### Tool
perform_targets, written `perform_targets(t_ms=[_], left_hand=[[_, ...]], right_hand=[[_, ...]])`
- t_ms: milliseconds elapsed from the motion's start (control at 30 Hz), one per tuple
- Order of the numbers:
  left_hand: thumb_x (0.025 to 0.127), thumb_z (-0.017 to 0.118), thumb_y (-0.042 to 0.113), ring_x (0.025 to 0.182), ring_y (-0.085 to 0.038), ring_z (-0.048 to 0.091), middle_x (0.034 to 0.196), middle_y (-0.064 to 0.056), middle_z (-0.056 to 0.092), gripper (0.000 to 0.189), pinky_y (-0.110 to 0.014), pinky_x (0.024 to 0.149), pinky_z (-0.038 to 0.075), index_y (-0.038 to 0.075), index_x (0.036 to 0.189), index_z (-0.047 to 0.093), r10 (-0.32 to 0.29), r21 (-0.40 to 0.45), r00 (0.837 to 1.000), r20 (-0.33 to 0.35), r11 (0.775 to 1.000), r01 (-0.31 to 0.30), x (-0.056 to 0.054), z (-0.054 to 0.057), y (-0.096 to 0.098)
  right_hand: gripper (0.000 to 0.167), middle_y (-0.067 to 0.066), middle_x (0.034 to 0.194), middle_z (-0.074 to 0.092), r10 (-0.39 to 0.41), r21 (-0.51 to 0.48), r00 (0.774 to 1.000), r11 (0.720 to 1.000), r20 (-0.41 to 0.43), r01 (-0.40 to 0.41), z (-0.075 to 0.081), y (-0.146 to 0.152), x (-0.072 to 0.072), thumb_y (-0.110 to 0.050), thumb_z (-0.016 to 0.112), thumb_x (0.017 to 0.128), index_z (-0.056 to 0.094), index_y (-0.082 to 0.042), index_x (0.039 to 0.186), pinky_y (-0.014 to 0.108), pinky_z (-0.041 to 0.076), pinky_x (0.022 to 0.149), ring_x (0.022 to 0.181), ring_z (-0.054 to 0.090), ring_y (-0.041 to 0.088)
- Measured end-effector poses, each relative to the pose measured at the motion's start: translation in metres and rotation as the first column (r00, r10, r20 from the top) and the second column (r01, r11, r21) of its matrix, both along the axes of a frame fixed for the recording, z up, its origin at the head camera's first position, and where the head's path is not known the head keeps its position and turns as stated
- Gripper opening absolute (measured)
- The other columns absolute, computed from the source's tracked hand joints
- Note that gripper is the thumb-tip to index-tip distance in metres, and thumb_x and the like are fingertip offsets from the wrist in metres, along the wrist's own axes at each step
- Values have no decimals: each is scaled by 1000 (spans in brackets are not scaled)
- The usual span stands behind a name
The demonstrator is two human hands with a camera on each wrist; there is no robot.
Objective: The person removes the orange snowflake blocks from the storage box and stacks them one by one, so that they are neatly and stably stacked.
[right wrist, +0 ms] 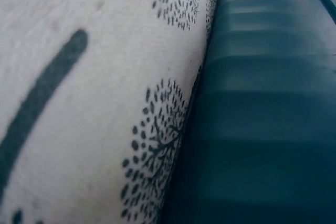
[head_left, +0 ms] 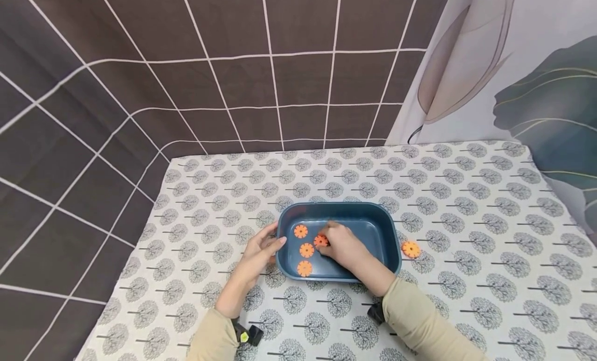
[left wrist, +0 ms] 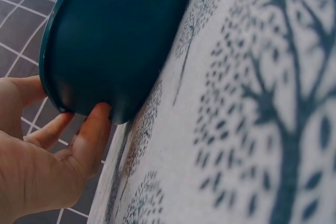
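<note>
A dark blue plastic tub (head_left: 370, 236) sits on the patterned cloth. Its left end is in my left hand (head_left: 259, 249), thumb over the rim and fingers along the outer wall. The left wrist view shows that hand (left wrist: 58, 156) with fingertips against the tub's end. Inside the tub, my right hand (head_left: 344, 244) pinches an orange notched disc (head_left: 321, 241) close over the floor. Left of it lie three more orange notched discs in a rough column: a far one (head_left: 300, 231), a middle one (head_left: 306, 250) and a near one (head_left: 304, 269). The right wrist view shows mostly the tub's outer side (right wrist: 268, 108).
Another notched disc (head_left: 411, 249), lighter orange, lies on the cloth just right of the tub. The tree-print cloth (head_left: 196, 247) covers the table. Dark gridded curtain (head_left: 233, 29) hangs behind and at left, with a pale leaf-print curtain (head_left: 471, 55) at right.
</note>
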State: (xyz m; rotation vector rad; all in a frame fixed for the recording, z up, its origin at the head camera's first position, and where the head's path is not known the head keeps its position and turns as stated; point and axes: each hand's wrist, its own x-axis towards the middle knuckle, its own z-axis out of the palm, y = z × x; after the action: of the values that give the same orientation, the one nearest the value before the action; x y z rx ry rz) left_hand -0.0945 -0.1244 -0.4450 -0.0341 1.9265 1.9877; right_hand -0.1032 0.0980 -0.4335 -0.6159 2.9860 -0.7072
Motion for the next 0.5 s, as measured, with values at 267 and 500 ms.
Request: perform_targets(t_ms=[267, 500], left_hand=[[88, 64, 16, 114, -30, 54, 135, -13, 45, 57, -37, 83, 56, 12, 140, 40, 8, 3, 1000, -6, 1000, -8, -1, 0, 0], [88, 64, 17, 114, -28, 54, 134, -13, 45, 58, -36, 83, 56, 13, 140, 41, 6, 3, 1000, 3, 1000, -6, 0, 1, 0]], right_hand=[[32, 4, 87, 57, 16, -49, 986, 998, -168, -25, 4, 4, 1, -21, 79, 74, 70, -2, 98, 32, 51, 62, 73, 52, 16], [33, 6, 95, 61, -34, -81, 985, 997, -169, 20, 9, 10, 2, -18, 79, 75, 69, -3, 103, 35, 54, 68, 82, 59, 20]])
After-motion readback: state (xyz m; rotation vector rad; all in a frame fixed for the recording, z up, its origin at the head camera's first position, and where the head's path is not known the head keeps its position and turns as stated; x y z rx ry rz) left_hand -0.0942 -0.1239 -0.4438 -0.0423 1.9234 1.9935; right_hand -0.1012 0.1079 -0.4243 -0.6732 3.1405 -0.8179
